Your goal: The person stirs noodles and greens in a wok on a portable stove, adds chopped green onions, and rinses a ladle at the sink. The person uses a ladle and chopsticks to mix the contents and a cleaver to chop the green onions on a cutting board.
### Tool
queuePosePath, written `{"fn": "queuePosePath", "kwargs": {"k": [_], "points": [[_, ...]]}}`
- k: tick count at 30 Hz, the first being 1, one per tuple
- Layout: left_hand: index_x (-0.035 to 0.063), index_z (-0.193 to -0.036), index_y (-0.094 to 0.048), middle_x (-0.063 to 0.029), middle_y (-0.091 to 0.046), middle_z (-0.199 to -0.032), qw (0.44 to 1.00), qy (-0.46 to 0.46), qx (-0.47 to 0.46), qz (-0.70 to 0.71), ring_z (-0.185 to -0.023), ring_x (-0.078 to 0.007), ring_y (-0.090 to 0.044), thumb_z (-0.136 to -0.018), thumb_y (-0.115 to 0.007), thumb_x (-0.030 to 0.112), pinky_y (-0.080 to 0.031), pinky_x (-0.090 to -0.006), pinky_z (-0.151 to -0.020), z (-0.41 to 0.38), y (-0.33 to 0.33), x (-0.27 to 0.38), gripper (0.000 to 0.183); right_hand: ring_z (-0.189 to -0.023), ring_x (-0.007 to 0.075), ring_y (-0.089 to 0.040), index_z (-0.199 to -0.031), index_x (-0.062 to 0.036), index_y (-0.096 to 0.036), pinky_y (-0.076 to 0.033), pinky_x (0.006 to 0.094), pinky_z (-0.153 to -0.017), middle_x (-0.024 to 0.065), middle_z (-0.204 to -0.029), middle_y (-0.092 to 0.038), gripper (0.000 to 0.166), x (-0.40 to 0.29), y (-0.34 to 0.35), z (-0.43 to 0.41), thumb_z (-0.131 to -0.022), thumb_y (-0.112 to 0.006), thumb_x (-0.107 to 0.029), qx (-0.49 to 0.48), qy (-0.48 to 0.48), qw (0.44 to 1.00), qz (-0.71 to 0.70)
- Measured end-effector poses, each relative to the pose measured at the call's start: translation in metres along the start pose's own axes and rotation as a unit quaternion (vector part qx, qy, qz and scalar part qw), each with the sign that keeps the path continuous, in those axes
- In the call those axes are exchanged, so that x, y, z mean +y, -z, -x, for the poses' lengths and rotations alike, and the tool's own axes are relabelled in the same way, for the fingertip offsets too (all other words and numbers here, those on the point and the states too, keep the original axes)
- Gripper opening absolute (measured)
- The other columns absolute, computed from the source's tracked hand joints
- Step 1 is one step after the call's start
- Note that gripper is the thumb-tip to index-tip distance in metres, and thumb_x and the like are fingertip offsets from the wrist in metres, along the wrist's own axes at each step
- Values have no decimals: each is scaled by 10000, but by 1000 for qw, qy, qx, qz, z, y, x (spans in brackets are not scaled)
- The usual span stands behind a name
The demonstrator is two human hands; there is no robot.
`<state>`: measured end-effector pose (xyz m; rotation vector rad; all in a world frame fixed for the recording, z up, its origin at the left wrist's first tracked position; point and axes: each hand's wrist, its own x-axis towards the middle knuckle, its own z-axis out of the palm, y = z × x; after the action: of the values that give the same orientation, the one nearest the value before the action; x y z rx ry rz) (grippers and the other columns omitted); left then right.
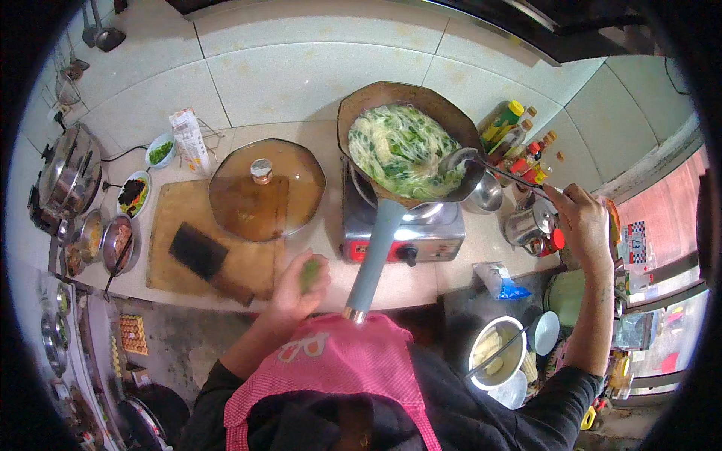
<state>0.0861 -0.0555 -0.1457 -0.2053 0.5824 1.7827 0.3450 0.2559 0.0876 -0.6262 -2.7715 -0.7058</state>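
Observation:
My right hand [582, 217] grips the handle of a metal ladle [459, 160], whose bowl rests in the wok [409, 94]. Pale thin noodles and leafy greens [403, 149] in light broth fill much of the wok. It sits on a portable gas stove [403, 234], its grey handle [375, 253] pointing towards me. In front of the counter edge, my left hand [296, 290] cups a small heap of chopped green herbs [309, 275]. Left of the stove, a glass lid [265, 206] with a clear knob overlaps a wooden cutting board [163, 248]. A cleaver [198, 252] lies on that board.
Small bowls of chopped greens [161, 152] and mixed vegetables [135, 194] stand at the left, near a bowl of raw meat [117, 242]. Several seasoning bottles [510, 135] line the right wall beside a steel pot [527, 224]. A white basin [476, 377] is low at right.

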Motion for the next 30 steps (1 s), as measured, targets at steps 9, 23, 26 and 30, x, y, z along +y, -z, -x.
{"fn": "queuePosePath", "kwargs": {"k": [9,23,26,30], "points": [[71,-855,-563,-4,-528,-732,999,19,29,17,-562,-100,-447,-883,-542,291,-350,-226,-454,7,-5,9,223,-706,234,-620,-1091,-182,-624,-515,351,-586,69,-803,-560,349,-35,-34,-4,-759,-556,-97,-49,38,998,1],[58,-879,-548,-20,-458,-692,998,-31,-1,47,-518,-95,-416,-917,-481,289,-318,-189,-351,28,25,26,244,-763,262,-631,-1085,-204,-626,-520,382,-639,96,-846,-627,281,-41,-75,-79,-816,-550,-173,5,-80,994,-79],[25,-901,-542,-43,-461,-729,997,-37,-11,72,-536,-98,-418,-930,-461,276,-333,-182,-345,28,34,24,266,-778,276,-646,-1091,-220,-626,-522,393,-663,107,-866,-650,264,-24,-61,-81,-848,-534,-269,-18,-125,991,-50],[19,-901,-538,-43,-461,-737,996,-79,20,-46,-538,-100,-410,-928,-465,270,-331,-184,-348,27,31,17,263,-790,282,-647,-1068,-225,-628,-519,402,-674,115,-858,-658,260,-15,-59,-73,-842,-539,-316,-72,-151,986,-9]]}}
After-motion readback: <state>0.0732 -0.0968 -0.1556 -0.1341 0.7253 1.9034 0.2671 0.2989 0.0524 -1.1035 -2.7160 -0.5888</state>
